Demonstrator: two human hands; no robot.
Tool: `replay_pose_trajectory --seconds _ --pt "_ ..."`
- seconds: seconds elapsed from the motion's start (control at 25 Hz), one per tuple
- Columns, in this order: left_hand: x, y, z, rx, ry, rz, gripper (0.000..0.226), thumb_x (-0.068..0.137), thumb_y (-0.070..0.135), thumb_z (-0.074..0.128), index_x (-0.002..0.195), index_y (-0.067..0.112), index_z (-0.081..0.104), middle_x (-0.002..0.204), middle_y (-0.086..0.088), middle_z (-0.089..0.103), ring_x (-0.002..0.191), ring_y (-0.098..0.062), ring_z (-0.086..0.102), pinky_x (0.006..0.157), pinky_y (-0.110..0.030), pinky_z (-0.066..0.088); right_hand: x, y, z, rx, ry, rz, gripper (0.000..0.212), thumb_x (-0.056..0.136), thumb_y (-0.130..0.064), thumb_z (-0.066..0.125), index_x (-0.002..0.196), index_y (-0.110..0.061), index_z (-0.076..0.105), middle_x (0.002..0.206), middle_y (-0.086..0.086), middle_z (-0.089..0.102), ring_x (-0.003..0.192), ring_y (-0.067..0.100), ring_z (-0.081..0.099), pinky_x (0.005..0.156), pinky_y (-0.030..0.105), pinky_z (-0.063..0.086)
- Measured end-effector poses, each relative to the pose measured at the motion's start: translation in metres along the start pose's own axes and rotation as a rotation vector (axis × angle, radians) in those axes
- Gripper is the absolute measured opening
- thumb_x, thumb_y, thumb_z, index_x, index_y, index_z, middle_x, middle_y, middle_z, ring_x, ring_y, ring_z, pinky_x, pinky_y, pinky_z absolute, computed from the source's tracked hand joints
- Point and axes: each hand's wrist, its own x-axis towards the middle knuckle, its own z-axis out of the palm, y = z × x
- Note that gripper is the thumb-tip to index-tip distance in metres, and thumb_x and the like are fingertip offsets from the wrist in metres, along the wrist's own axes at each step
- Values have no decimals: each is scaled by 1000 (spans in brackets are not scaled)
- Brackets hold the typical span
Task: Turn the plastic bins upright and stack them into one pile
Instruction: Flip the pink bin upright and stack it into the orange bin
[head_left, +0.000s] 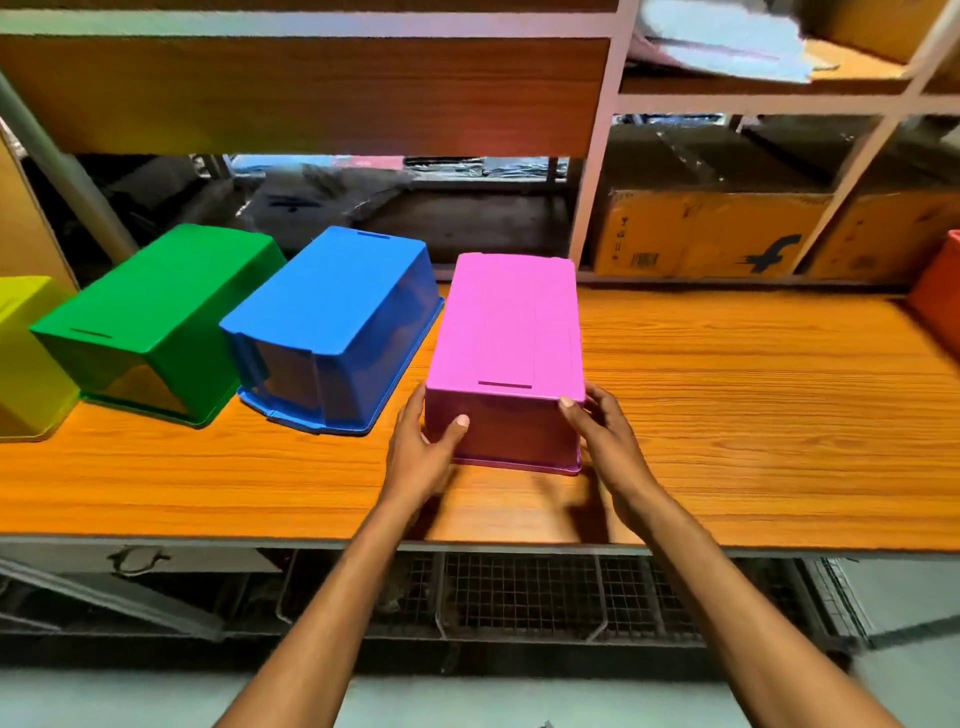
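A pink bin lies upside down in the middle of the wooden table, its rim on the tabletop. My left hand grips its near left corner, thumb on the front wall. My right hand holds the near right corner. To the left lie a blue bin, a green bin and a yellow bin, all upside down in a row. An orange-red bin shows partly at the right edge; its orientation is unclear.
A shelf frame rises behind the table with white posts. Cardboard boxes sit behind the table at the right, dark bags behind the blue bin. Wire mesh baskets hang under the table.
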Motion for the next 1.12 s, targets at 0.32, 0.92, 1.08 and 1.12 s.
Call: replay_pose_trajectory --seconds 0.32,0.92,1.08,1.12 --pt "42 77 -25 -131 35 325 59 92 9 75 147 14 54 131 9 65 109 18 60 95 -9 46 13 -81 -8 -94 8 -314 72 78 -18 78 145 -20 49 139 -5 62 126 4 58 97 30 51" --pt "89 173 -49 -420 -11 431 46 100 11 65 145 10 57 132 1 69 117 -3 67 95 -22 56 15 -173 -22 -328 -55 -620 85 89 -1 75 159 -27 34 155 -10 48 137 -1 50 102 31 54" --pt "85 178 -43 -525 -70 417 45 104 30 56 144 9 55 134 -3 68 116 -5 66 93 -24 54 25 -174 -18 -325 292 -775 57 92 0 68 145 -19 58 138 -6 65 127 5 60 99 26 54" --pt "83 180 -41 -516 -113 444 50 102 37 55 144 9 54 137 -5 67 118 -8 64 98 -29 54 32 -178 -20 -316 447 -778 53 87 6 59 133 -19 67 123 -7 73 114 4 66 91 24 55"
